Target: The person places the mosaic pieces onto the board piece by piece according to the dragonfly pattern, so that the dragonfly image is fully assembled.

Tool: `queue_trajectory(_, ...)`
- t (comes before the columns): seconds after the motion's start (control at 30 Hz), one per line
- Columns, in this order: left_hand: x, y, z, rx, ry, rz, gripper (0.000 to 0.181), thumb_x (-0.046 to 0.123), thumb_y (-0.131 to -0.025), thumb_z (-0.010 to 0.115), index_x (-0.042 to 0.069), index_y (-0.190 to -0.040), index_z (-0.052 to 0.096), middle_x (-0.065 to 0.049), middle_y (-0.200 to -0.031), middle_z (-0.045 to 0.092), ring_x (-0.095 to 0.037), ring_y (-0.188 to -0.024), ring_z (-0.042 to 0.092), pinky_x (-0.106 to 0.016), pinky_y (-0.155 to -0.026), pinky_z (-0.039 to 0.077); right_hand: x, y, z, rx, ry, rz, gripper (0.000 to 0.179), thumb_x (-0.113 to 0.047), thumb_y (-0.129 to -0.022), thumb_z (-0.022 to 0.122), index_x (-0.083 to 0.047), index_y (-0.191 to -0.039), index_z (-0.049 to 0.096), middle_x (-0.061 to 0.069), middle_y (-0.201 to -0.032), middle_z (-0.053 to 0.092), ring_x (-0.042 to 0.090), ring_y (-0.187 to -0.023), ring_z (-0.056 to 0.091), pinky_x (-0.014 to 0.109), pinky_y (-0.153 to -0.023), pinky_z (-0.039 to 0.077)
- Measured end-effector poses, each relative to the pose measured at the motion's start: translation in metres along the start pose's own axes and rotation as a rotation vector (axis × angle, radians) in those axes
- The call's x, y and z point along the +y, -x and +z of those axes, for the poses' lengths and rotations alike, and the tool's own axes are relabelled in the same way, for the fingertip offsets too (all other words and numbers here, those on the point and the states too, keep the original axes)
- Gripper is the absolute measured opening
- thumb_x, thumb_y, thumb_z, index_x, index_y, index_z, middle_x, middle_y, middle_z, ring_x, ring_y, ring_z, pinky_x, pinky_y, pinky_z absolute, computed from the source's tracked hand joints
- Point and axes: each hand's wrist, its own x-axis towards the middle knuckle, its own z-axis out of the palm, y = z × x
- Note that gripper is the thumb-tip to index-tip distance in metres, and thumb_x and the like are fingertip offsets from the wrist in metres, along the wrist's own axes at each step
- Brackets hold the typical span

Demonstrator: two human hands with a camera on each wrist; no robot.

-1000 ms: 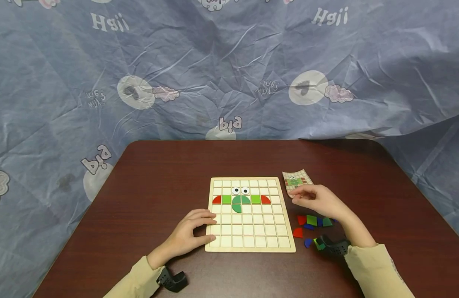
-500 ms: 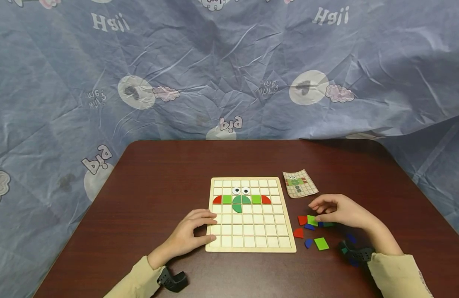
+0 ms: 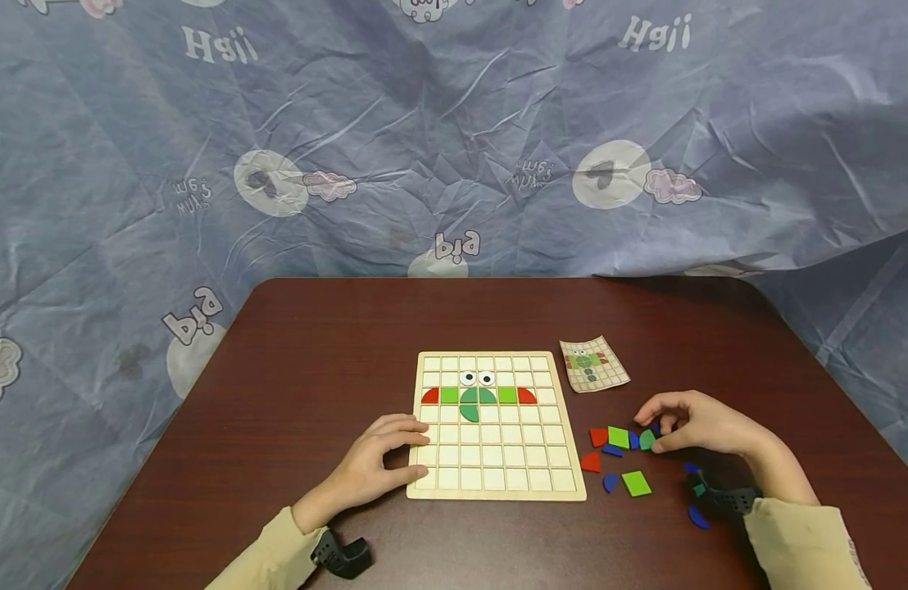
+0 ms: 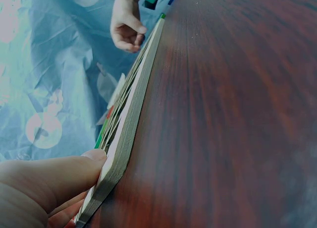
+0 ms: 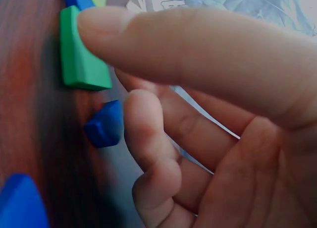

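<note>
Right hand (image 3: 708, 422) bends over the loose pieces, thumb and forefinger apart at the dark green piece (image 3: 646, 441) on the desk (image 3: 351, 328); whether they already touch it, I cannot tell. A blue piece (image 3: 634, 441) lies so near that a careless pinch could drag it along. Left hand (image 3: 373, 463), thumb apart from fingers, rests on the board's (image 3: 513, 455) left edge; a loose hold might let it slide. One red piece (image 3: 590, 462) crowds the board's right edge; roomier desk lies behind the card (image 3: 601, 377).
</note>
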Motion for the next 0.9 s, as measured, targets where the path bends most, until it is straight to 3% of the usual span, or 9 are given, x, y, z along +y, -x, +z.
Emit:
queue_trajectory(0.1, 0.0001, -0.0001, 0.0002, 0.000, -0.004, 0.001, 0.036, 0.027, -0.077, 0.078, 0.013, -0.109, 0.069, 0.002, -0.121, 0.060, -0.021, -0.121, 0.046, -0.040, -0.100, 0.038, 0.0048, -0.0014, 0.0004, -0.021, -0.016, -0.003, 0.032, -0.004, -0.079, 0.073, 0.005, -0.107, 0.060, 0.006, -0.070, 0.055, 0.011, -0.057, 0.049, 0.027, -0.048, 0.043)
queue_trajectory(0.4, -0.0002, 0.0001, 0.0003, 0.000, -0.002, -0.005, 0.036, 0.028, -0.077, 0.078, 0.014, -0.109, 0.069, 0.003, -0.121, 0.060, -0.021, -0.121, 0.046, -0.041, -0.100, 0.038, 0.0103, -0.0035, 0.0014, 0.010, 0.009, 0.016, 0.027, -0.005, -0.079, 0.073, 0.003, -0.102, 0.062, 0.004, -0.063, 0.052, 0.008, -0.052, 0.045, 0.026, -0.046, 0.041)
queue_trajectory(0.9, 0.0001, 0.0002, 0.0000, 0.002, 0.007, 0.008, 0.035, 0.028, -0.078, 0.077, 0.013, -0.109, 0.069, 0.002, -0.121, 0.060, -0.021, -0.121, 0.045, -0.040, -0.100, 0.038, 0.0052, -0.0067, 0.0066, 0.098, 0.079, 0.040, 0.025, -0.010, -0.079, 0.075, 0.001, -0.098, 0.062, 0.002, -0.072, 0.056, 0.007, -0.055, 0.046, 0.024, -0.048, 0.040)
